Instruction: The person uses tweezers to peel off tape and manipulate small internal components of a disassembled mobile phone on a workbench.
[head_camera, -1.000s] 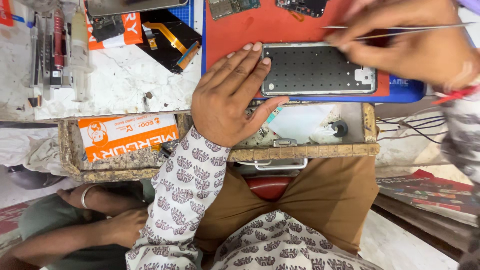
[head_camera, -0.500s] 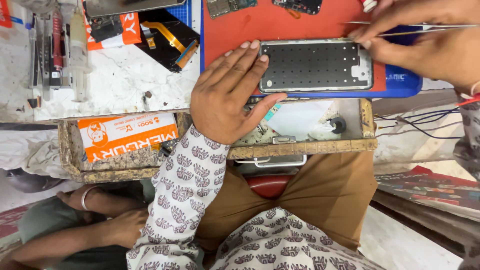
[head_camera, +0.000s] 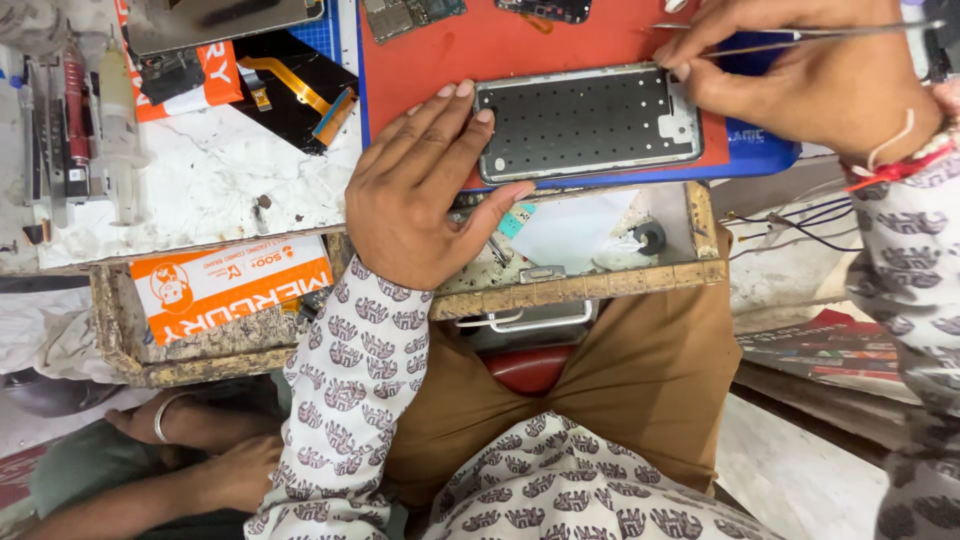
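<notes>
Head view — phone frame steady, right hand shifted left.

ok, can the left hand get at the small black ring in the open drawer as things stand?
Probably yes. The left hand rests flat holding the phone frame, just above the drawer; the black ring lies uncovered there. It would have to let go of the frame.

- Bright, even, diffuse light; colours well saturated.
- Soft shadow under left hand on the desk.
- Mild glare on the white desk surface.
- Centre sharp; edges slightly soft, wide-angle stretch.
</notes>
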